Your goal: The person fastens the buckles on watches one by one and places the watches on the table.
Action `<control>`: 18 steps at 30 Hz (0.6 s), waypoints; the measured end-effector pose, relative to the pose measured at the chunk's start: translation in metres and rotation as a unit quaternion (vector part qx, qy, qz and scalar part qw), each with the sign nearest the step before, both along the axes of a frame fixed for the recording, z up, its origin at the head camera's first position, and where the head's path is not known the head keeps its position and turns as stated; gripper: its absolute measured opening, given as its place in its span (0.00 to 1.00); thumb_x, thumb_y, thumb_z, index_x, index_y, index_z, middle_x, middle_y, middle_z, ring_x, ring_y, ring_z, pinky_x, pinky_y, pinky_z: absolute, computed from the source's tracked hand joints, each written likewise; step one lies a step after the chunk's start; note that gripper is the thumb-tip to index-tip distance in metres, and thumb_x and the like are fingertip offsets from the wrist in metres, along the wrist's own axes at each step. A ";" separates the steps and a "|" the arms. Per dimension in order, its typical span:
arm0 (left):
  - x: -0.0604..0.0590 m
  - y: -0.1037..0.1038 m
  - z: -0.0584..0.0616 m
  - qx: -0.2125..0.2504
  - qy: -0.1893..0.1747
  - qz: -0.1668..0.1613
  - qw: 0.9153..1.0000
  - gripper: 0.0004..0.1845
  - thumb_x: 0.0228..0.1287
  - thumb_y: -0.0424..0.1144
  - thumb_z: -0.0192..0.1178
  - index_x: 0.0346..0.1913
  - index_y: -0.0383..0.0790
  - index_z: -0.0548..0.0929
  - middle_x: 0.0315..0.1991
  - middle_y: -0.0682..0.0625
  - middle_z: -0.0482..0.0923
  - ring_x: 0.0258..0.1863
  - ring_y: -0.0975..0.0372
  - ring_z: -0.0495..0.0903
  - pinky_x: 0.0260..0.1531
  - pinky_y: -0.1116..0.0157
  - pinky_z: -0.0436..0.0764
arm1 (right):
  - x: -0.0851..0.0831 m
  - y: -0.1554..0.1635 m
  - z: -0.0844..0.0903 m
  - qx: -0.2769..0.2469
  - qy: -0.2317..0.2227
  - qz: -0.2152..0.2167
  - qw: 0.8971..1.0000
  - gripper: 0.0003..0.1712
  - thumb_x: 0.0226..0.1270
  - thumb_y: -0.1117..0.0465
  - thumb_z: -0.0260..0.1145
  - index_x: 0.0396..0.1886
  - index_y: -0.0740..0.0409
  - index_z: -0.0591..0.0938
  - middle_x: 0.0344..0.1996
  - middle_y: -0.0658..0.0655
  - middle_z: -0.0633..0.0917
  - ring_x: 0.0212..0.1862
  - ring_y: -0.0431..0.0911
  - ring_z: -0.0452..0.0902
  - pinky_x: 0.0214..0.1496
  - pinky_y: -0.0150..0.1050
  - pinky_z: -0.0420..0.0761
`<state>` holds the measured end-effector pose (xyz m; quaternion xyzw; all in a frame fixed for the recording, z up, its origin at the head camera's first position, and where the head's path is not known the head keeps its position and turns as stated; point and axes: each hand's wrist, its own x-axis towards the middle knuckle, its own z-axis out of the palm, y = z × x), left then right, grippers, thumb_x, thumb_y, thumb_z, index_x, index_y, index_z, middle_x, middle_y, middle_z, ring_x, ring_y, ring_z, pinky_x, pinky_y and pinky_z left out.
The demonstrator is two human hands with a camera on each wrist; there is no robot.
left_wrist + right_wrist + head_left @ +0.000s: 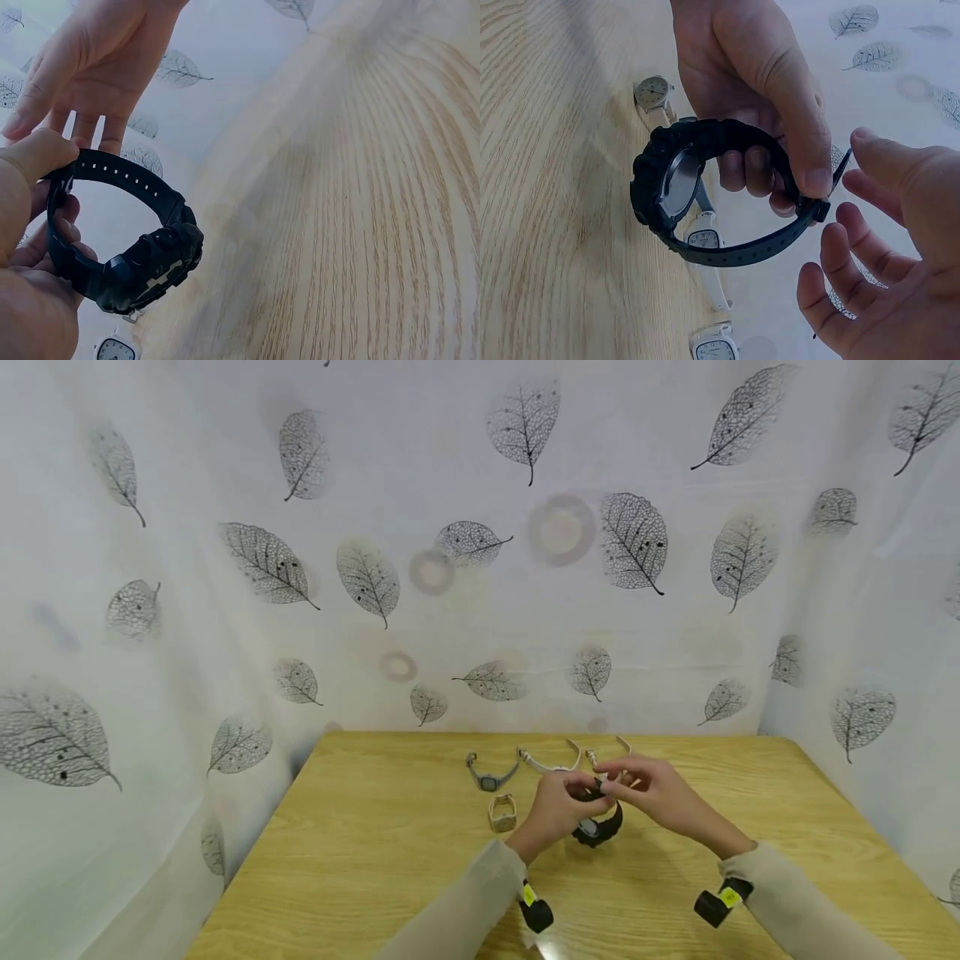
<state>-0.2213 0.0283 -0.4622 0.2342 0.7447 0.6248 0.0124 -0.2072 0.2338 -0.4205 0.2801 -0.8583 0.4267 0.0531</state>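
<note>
- Above the wooden table, seen from my head, my left hand gripped the black watch while my right hand hovered beside it with loose fingers. A grey watch, a beige watch and white watches lay behind.
- From my left wrist, my thumb pressed the strap; the watch hung clear of the table.
- From my right wrist, my right fingers were spread, holding nothing, just beside the buckle.
</note>
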 end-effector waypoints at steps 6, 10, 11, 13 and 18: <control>-0.001 0.000 -0.001 -0.001 0.018 0.003 1.000 0.05 0.61 0.38 0.75 0.34 0.39 0.91 0.29 0.51 0.88 0.25 0.71 0.80 0.27 0.73 0.82 | -0.001 -0.007 0.002 0.008 0.005 0.022 1.000 0.14 0.74 0.61 0.68 0.56 0.53 0.87 0.49 0.54 0.85 0.38 0.42 0.80 0.37 0.39 0.84; -0.001 0.000 -0.002 0.003 0.025 0.002 1.000 0.04 0.61 0.36 0.75 0.34 0.40 0.92 0.30 0.50 0.88 0.25 0.72 0.81 0.27 0.73 0.82 | 0.000 -0.010 0.005 0.012 0.008 0.027 1.000 0.12 0.74 0.62 0.68 0.54 0.52 0.88 0.47 0.53 0.86 0.38 0.43 0.80 0.37 0.39 0.84; -0.001 0.000 -0.002 0.004 0.027 0.000 1.000 0.03 0.61 0.36 0.75 0.34 0.40 0.92 0.30 0.50 0.88 0.25 0.72 0.81 0.27 0.73 0.83 | 0.000 -0.011 0.005 0.013 0.009 0.026 1.000 0.12 0.74 0.62 0.68 0.54 0.52 0.88 0.47 0.53 0.86 0.38 0.43 0.80 0.37 0.39 0.84; -0.001 -0.001 -0.002 0.003 0.032 -0.003 0.999 0.03 0.61 0.36 0.75 0.35 0.40 0.92 0.30 0.51 0.88 0.25 0.72 0.81 0.27 0.72 0.83 | 0.001 -0.012 0.006 0.014 0.008 0.023 1.000 0.12 0.74 0.61 0.68 0.53 0.51 0.88 0.47 0.52 0.86 0.39 0.43 0.80 0.38 0.39 0.84; 0.001 -0.003 0.000 -0.002 0.043 -0.005 0.999 0.04 0.63 0.38 0.74 0.35 0.41 0.92 0.30 0.53 0.88 0.25 0.72 0.80 0.28 0.72 0.83 | 0.001 -0.013 0.004 0.015 0.007 0.011 1.000 0.11 0.75 0.61 0.67 0.53 0.51 0.88 0.48 0.52 0.86 0.40 0.43 0.79 0.38 0.40 0.84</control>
